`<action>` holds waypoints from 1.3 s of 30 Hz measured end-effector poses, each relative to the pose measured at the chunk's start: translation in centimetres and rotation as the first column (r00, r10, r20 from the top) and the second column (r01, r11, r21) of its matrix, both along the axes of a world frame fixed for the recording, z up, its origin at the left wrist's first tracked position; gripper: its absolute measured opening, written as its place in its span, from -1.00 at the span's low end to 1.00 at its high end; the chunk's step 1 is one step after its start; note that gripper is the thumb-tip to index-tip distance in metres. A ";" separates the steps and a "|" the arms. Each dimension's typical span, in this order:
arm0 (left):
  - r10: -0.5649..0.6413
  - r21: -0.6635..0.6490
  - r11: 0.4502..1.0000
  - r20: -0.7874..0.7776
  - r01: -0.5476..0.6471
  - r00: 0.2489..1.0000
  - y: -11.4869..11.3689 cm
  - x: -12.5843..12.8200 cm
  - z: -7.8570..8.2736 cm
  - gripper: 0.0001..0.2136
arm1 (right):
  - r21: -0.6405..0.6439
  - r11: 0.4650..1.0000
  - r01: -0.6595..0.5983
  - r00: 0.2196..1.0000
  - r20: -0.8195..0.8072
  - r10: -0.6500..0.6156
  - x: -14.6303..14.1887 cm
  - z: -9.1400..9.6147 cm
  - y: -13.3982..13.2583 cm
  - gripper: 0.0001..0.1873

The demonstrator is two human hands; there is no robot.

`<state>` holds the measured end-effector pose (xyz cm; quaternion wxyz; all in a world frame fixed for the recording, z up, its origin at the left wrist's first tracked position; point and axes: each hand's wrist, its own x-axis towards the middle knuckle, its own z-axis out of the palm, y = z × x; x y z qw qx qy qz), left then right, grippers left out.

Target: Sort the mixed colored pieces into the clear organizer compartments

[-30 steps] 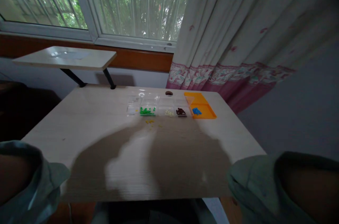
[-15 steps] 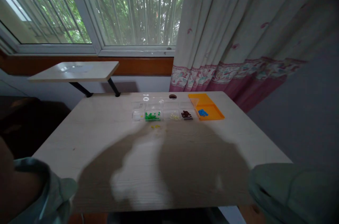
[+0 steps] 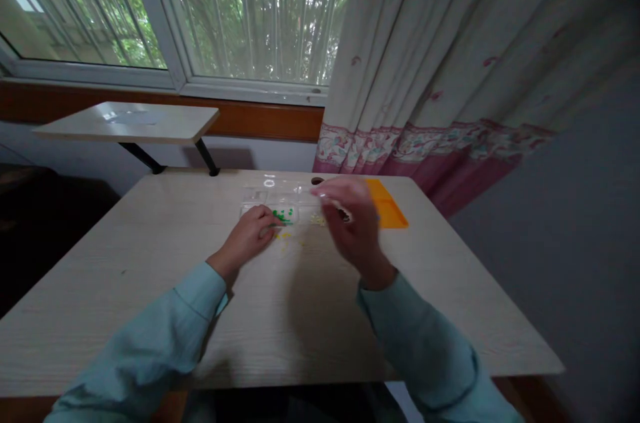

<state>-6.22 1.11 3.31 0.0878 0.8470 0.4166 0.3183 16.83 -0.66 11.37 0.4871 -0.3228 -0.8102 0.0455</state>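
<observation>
A clear plastic compartment box (image 3: 306,215) stands toward the back of the table. Green pieces (image 3: 284,215) lie in one compartment and cream pieces (image 3: 318,219) in another; dark brown pieces are mostly hidden by my right hand. At the box's left end, my left hand (image 3: 250,233) is closed over the front edge, fingers on top beside the green pieces. My right hand (image 3: 354,219) is raised over the box's right part, smeared by motion. Its thumb and forefinger look pinched together; what they hold is not clear. Small yellow pieces (image 3: 284,236) lie loose in front of the box.
An orange tray (image 3: 393,209) lies right of the box, partly behind my right hand. A small raised shelf (image 3: 135,123) on black legs stands at the back left. Window, wall and curtain (image 3: 400,143) bound the table's far side.
Both hands have come into view from the bottom corners and reached forward to the box. The view has shifted slightly.
</observation>
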 end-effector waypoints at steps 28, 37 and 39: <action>-0.023 -0.094 0.995 -0.110 0.013 0.994 0.4 -0.8 -3.3 -0.85 | -0.229 0.944 0.236 0.883 0.457 -0.109 -2.6 -11.5 2.1 -0.85; -0.012 -0.130 0.992 -0.089 0.000 0.996 0.3 -0.8 -3.2 -0.85 | -0.219 0.953 0.209 0.896 0.433 -0.097 -2.5 -11.3 1.7 -0.86; -0.007 -0.134 0.991 -0.083 -0.005 0.996 0.2 -0.8 -3.2 -0.84 | -0.224 0.954 0.201 0.904 0.417 -0.093 -2.5 -11.4 1.7 -0.87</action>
